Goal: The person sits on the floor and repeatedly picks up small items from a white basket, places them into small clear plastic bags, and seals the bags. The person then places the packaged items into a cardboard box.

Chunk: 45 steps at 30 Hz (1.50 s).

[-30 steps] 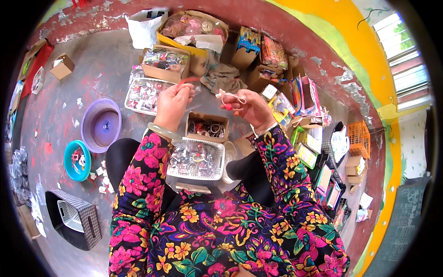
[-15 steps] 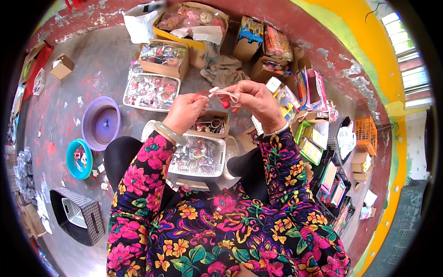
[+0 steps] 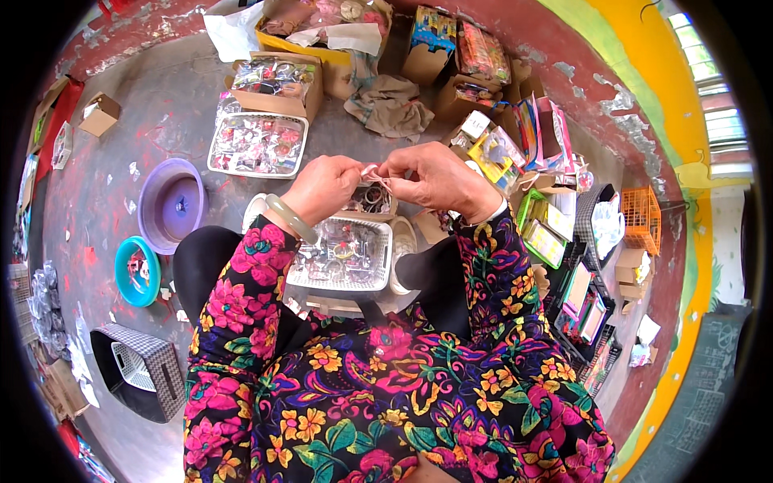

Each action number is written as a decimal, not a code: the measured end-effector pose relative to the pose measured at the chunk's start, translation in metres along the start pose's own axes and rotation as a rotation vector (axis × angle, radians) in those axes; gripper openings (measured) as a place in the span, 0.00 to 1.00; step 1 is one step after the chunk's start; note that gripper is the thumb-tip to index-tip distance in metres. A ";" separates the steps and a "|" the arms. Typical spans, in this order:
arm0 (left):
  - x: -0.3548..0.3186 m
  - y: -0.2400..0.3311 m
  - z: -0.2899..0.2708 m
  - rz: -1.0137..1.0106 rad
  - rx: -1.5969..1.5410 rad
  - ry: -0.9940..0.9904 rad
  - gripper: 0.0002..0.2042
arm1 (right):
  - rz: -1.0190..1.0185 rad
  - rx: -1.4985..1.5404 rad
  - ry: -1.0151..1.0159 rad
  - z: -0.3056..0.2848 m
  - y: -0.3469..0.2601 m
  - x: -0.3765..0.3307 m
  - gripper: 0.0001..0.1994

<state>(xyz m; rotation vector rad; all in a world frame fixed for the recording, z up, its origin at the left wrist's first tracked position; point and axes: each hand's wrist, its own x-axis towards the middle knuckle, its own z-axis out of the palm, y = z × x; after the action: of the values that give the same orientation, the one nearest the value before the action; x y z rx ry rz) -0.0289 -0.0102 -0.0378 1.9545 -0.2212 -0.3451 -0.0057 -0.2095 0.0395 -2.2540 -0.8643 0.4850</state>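
Observation:
Both hands meet in front of me, above the baskets between my legs. My left hand pinches one end of a thin pale pink cord, which looks like a hair tie. My right hand grips the cord from the other side, fingertips nearly touching the left ones. Most of the cord is hidden by the fingers. Just below lies a white plastic basket with small wrapped trinkets. Behind it, partly covered by my hands, stands a small cardboard box with hair ties.
Another white basket of small packets and an open cardboard box stand ahead on the left. A purple basin and a turquoise basin sit farther left. To the right are a green crate and an orange crate.
My hands have drawn closer together around the cord, my right hand turning inward. The looped cord and its red piece, visible before, are now mostly covered by fingers. The view has shifted slightly.

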 end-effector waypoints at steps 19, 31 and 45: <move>0.002 -0.005 0.008 -0.013 -0.132 -0.252 0.13 | 0.166 0.531 0.090 0.007 0.008 0.007 0.06; -0.008 0.023 0.003 -0.227 -0.535 -0.199 0.15 | 0.040 0.660 0.152 0.016 -0.007 0.010 0.04; 0.000 0.000 0.009 -0.093 -0.148 -0.083 0.15 | -0.030 0.790 0.215 0.024 -0.009 0.012 0.04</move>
<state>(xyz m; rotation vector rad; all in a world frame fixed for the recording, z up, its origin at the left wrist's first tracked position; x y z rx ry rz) -0.0323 -0.0177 -0.0408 1.8102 -0.1543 -0.4910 -0.0142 -0.1852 0.0269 -1.5263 -0.4725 0.4549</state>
